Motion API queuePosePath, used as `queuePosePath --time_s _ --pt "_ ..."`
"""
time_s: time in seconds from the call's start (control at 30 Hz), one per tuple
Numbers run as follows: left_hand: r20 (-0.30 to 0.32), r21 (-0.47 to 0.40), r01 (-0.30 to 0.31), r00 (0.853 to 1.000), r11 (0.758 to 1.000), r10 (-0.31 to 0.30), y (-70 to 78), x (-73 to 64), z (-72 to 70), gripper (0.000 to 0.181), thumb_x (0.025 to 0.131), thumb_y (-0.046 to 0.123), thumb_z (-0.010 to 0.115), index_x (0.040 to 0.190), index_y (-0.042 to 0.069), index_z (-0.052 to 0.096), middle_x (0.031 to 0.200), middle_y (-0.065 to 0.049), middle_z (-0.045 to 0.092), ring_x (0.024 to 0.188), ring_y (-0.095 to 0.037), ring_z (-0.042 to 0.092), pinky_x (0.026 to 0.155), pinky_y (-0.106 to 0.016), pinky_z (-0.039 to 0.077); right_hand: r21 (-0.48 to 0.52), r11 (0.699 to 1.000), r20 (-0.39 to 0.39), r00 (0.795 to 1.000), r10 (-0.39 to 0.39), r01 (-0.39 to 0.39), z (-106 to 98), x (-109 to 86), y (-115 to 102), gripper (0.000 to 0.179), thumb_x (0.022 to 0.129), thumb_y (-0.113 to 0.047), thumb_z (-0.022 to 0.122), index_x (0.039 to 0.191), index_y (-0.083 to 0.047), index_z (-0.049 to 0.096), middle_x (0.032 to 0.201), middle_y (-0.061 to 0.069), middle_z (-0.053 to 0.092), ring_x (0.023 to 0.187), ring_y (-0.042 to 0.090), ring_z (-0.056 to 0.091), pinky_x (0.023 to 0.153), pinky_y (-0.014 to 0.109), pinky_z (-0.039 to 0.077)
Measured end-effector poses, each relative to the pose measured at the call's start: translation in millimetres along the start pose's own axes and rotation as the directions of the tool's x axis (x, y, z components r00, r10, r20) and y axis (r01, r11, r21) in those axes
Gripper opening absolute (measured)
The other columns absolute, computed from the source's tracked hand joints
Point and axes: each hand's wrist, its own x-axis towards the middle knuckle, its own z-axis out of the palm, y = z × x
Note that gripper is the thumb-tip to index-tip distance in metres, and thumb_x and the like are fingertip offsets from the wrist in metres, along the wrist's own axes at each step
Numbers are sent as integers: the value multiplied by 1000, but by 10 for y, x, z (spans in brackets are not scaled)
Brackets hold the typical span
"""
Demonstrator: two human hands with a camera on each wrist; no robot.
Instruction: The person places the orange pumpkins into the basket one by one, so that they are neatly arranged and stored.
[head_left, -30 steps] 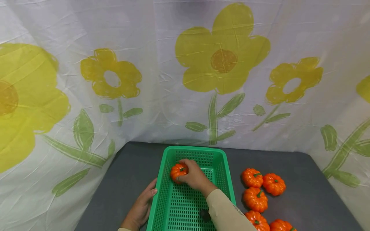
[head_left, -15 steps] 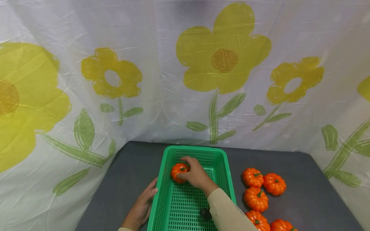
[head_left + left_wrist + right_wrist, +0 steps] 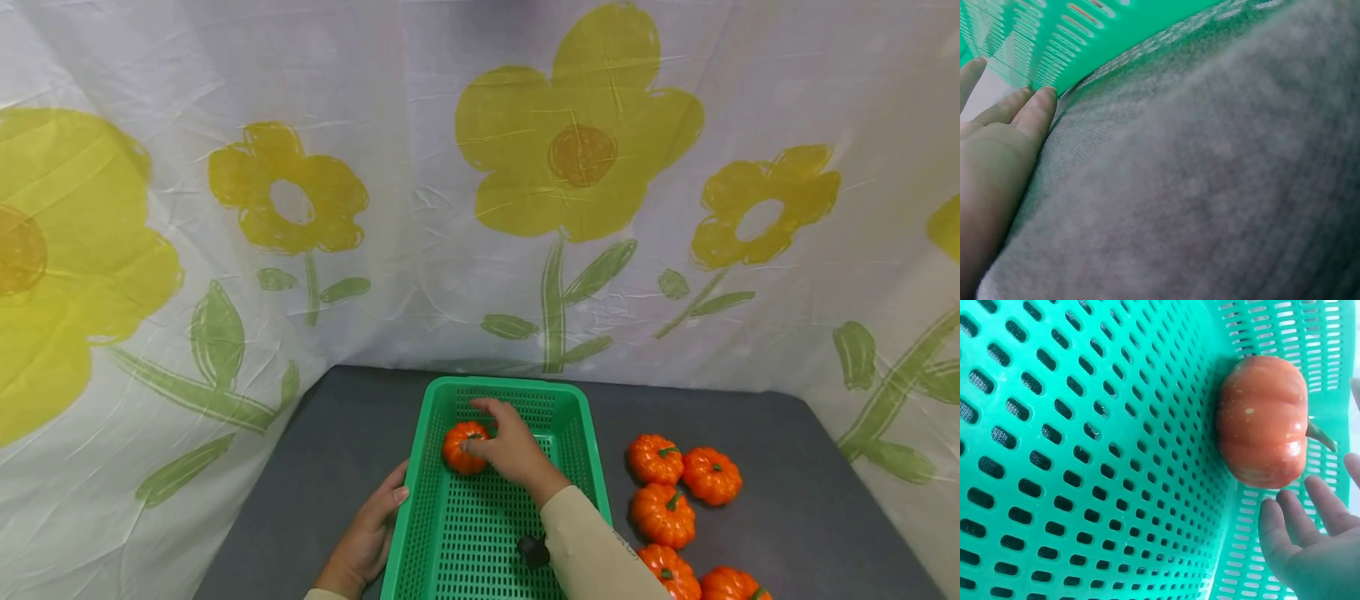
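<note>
A small orange pumpkin (image 3: 462,450) with a green stem sits in the far left corner of a green perforated plastic basket (image 3: 406,500). Over its right side is my right hand (image 3: 517,446), fingers spread and not wrapped around it. The right wrist view shows the pumpkin (image 3: 1263,422) resting on the basket floor, with a gap to the extended fingertips of the right hand (image 3: 1313,550). My left hand (image 3: 369,533) lies along the outside of the basket's left wall. In the left wrist view, its nearly straight fingertips touch the green wall (image 3: 1091,37).
Several more orange pumpkins (image 3: 663,517) stand on the dark grey tabletop (image 3: 810,517) to the right of the basket. A small black object (image 3: 532,552) shows beside the right sleeve (image 3: 592,554). Behind the table hangs a white flower-print cloth (image 3: 420,250).
The right hand's fingers have loosened from the pumpkin and drawn slightly up and right. The pumpkin stays in the basket's corner. The left hand has not moved.
</note>
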Motion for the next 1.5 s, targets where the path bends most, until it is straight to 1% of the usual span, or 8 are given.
queuePosePath --time_s 0.2,0.43,0.57,0.73,0.93,1.03,1.27,1.5 --pt "25 -21 -5 1000 1000 6 19 3 -6 69 118 23 34 175 5 1 163 -14 46 141 -30 54 115 -46 46 25 1000 -5 1000 1 -1 -9 19 1 63 100 -16 79 157 -6 55 155 20 49 136 47 50 101 62 52" --pt "3 1 -7 1000 1000 7 42 45 3 68 117 22 35 175 4 3 161 -16 46 140 -31 55 114 -46 48 56 998 -4 1000 -20 20 -49 24 -44 64 101 -18 79 159 -7 54 157 20 49 136 46 51 101 60 53" --pt "0 4 -12 1000 1000 12 34 58 -6 68 117 22 35 175 4 4 161 -17 46 140 -32 55 114 -47 48 79 996 1 999 -33 33 -73 22 -85 65 102 -18 79 161 -7 52 159 20 48 137 48 50 101 60 53" --pt "1 3 -7 1000 1000 7 30 48 -10 69 117 21 35 175 4 3 162 -17 44 142 -32 53 115 -47 47 108 994 11 999 -32 31 -82 2 -123 66 103 -19 78 161 -6 50 161 21 47 140 51 48 104 63 51" --pt "-4 -12 5 1000 1000 -5 21 30 -8 69 117 22 36 175 4 3 162 -16 45 141 -31 54 115 -47 47 128 992 9 1000 -20 19 -79 -21 -121 66 104 -19 78 162 -8 50 161 21 46 139 48 49 104 62 51" --pt "8 -16 -2 1000 1000 2 13 24 -4 67 117 22 35 175 5 4 162 -17 45 141 -31 54 114 -47 47 135 991 7 1000 -20 19 -76 -18 -112 66 104 -19 78 163 -10 50 161 19 47 139 46 50 104 62 51" --pt "32 -35 -23 999 999 24 -1 19 3 63 117 20 34 175 8 13 161 -18 46 140 -32 55 114 -47 47 183 982 1 999 -37 36 -82 -14 -88 65 103 -21 79 162 -11 51 158 19 50 139 48 50 104 62 51" --pt "38 -40 -23 999 999 24 -17 11 -7 66 117 20 35 175 6 8 161 -18 47 140 -32 56 114 -48 47 205 978 3 1000 -30 29 -93 -32 -94 68 102 -26 80 162 -14 51 159 16 50 141 47 48 104 63 50"
